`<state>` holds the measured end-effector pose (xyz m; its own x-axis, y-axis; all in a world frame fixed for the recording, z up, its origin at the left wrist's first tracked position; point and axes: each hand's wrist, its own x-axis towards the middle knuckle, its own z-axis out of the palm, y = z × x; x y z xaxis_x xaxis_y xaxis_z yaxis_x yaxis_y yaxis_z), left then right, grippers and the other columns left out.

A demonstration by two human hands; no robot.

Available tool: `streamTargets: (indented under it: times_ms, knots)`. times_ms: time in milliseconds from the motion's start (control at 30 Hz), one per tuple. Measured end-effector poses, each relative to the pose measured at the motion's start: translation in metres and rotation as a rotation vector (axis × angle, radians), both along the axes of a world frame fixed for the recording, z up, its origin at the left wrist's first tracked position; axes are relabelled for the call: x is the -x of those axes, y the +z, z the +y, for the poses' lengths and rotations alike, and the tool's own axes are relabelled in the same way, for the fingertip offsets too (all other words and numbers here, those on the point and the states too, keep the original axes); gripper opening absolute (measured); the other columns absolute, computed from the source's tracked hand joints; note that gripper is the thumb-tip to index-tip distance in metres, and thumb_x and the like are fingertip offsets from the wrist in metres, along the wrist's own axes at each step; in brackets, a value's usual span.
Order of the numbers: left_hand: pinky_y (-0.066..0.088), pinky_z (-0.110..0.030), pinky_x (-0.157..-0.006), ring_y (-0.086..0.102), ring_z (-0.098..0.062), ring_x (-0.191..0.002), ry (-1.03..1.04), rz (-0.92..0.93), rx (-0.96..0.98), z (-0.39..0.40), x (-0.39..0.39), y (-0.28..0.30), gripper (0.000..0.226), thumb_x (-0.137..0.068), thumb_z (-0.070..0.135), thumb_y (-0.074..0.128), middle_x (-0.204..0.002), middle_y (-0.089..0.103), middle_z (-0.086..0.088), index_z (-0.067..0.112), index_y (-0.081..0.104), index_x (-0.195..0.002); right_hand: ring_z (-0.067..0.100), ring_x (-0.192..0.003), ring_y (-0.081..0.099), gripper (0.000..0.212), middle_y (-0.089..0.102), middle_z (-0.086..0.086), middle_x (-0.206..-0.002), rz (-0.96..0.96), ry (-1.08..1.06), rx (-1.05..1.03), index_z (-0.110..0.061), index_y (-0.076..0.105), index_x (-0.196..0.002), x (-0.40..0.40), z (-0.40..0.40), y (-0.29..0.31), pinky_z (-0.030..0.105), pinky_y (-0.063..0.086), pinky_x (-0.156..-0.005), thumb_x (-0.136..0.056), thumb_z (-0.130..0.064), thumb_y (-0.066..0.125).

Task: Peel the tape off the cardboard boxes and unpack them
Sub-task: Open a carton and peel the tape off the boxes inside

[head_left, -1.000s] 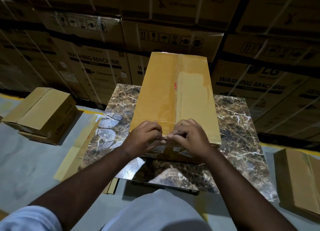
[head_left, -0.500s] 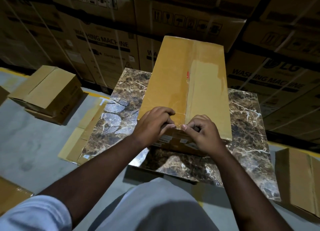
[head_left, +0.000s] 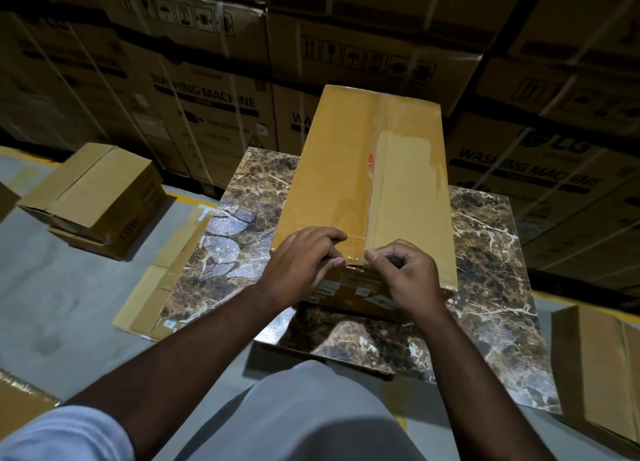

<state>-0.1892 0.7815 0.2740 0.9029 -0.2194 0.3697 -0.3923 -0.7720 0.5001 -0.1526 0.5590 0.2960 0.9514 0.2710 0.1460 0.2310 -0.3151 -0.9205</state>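
Two hands (head_left: 353, 270) picking tape (head_left: 375, 197), box (head_left: 332, 169) near edge

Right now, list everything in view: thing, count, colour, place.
taped box: one, tan, lengthwise on the marble slab, near end at the hands
tape: one clear glossy strip along the box's centre seam
marble slab: one, brown with white veins, under the box
small boxes: a stack, tan, on the floor at left
side box: one, tan, floor at right
flat cardboard: tan pieces, floor beside the slab's left edge
washing machine cartons: stacked wall, brown, behind
floor: grey
left hand: fingers curled on the box's near edge
right hand: fingers pinching at the tape end
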Motion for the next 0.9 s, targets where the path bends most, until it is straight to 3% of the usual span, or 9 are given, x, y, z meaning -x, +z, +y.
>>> streamTargets:
  times_ms: [100, 233, 333, 500, 600, 700, 833, 900]
  knots:
    - [0.043, -0.039, -0.102, 0.053, -0.01, -0.128, 0.009, 0.013, 0.007, 0.002, -0.002, -0.001, 0.014, -0.1, 0.039, 0.063, -0.137, 0.059, 0.012, 0.025, 0.064, -0.104, 0.008, -0.077, 0.065, 0.012, 0.068, -0.006, -0.078, -0.056, 0.07, 0.101, -0.018, 0.078, -0.078, -0.009, 0.001, 0.008, 0.026, 0.049, -0.068, -0.09, -0.018, 0.08]
    - [0.038, -0.035, -0.103, 0.051, -0.009, -0.128, -0.015, 0.039, -0.016, -0.001, -0.001, 0.0, 0.036, -0.09, 0.063, 0.067, -0.137, 0.058, 0.018, 0.035, 0.07, -0.112, 0.009, -0.089, 0.064, 0.012, 0.069, -0.014, -0.087, -0.239, 0.224, 0.232, -0.022, 0.081, -0.087, -0.011, -0.012, 0.002, 0.027, 0.051, -0.075, -0.081, -0.032, 0.086]
    - [0.042, -0.036, -0.1, 0.055, -0.007, -0.121, 0.024, 0.002, -0.013, -0.008, -0.003, -0.002, 0.028, -0.087, 0.057, 0.073, -0.13, 0.062, 0.021, 0.039, 0.074, -0.108, 0.009, -0.088, 0.065, 0.011, 0.07, -0.013, -0.088, -0.278, 0.203, 0.169, -0.022, 0.082, -0.088, -0.009, -0.016, -0.007, 0.03, 0.053, -0.075, -0.084, -0.031, 0.084]
    - [0.046, -0.032, -0.089, 0.059, -0.005, -0.108, 0.085, -0.009, 0.126, -0.011, -0.005, 0.005, 0.016, -0.086, 0.05, 0.077, -0.113, 0.068, 0.022, 0.039, 0.08, -0.097, 0.006, -0.075, 0.065, 0.022, 0.069, -0.01, -0.076, -0.045, -0.008, 0.169, -0.03, 0.072, -0.072, -0.012, 0.001, 0.001, 0.036, 0.052, -0.068, -0.093, -0.032, 0.075]
    - [0.049, -0.031, -0.078, 0.057, -0.009, -0.1, 0.074, 0.021, 0.179, -0.004, -0.007, 0.003, 0.017, -0.083, 0.044, 0.082, -0.101, 0.066, 0.018, 0.03, 0.08, -0.093, 0.013, -0.073, 0.067, 0.031, 0.072, -0.007, -0.074, 0.139, -0.102, 0.136, -0.022, 0.074, -0.071, -0.015, 0.008, 0.007, 0.036, 0.051, -0.069, -0.095, -0.042, 0.071]
    - [0.048, -0.03, -0.079, 0.055, -0.011, -0.101, 0.001, 0.047, 0.175, 0.01, -0.007, 0.002, 0.016, -0.085, 0.036, 0.083, -0.099, 0.064, 0.014, 0.026, 0.079, -0.097, 0.02, -0.074, 0.067, 0.034, 0.073, -0.002, -0.074, 0.248, -0.148, 0.119, -0.019, 0.075, -0.073, -0.017, 0.014, 0.011, 0.037, 0.051, -0.069, -0.095, -0.044, 0.07]
    - [0.05, -0.033, -0.079, 0.057, -0.009, -0.096, -0.036, 0.125, 0.171, 0.02, -0.015, 0.013, 0.013, -0.085, 0.04, 0.08, -0.095, 0.063, 0.016, 0.029, 0.078, -0.091, 0.011, -0.076, 0.063, 0.018, 0.07, -0.004, -0.08, 0.122, 0.086, 0.064, -0.021, 0.076, -0.078, -0.013, 0.002, 0.012, 0.033, 0.049, -0.071, -0.092, -0.032, 0.077]
    - [0.052, -0.037, -0.074, 0.062, -0.007, -0.089, -0.061, 0.145, 0.147, 0.022, -0.019, 0.019, 0.014, -0.086, 0.043, 0.077, -0.091, 0.066, 0.016, 0.029, 0.076, -0.087, 0.008, -0.092, 0.066, 0.009, 0.071, -0.006, -0.095, 0.176, 0.309, 0.089, -0.027, 0.079, -0.095, -0.015, -0.006, 0.013, 0.029, 0.053, -0.079, -0.087, -0.03, 0.082]
